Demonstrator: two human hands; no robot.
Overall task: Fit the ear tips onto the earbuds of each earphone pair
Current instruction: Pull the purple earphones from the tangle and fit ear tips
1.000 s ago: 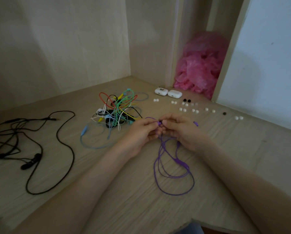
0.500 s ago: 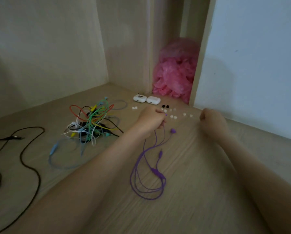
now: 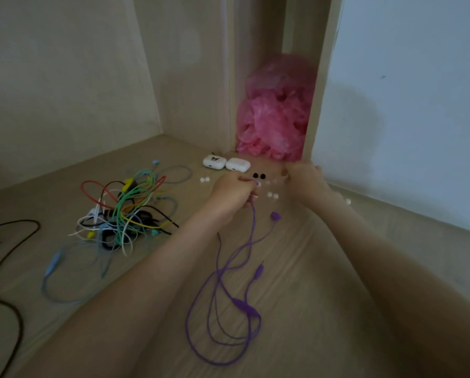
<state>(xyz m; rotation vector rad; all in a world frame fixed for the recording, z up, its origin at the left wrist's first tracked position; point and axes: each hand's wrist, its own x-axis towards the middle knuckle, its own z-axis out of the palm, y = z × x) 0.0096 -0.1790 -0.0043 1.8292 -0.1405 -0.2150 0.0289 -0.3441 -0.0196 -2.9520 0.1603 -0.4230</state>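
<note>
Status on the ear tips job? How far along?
Done: nothing visibly finished. In hand: left hand grips one bud of the purple earphones; right hand is at the loose white ear tips, grasp unclear. Left: second purple bud lies on the table, apparently bare; coloured earphone tangle and black ear tips wait.

Two forearms, uncovered right to the frame's lower edge — left hand [image 3: 229, 197], right hand [image 3: 307, 184], both bare

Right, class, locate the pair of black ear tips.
In the head view, the black ear tips lie just right of the white cases, between the left hand and the right hand.
</note>
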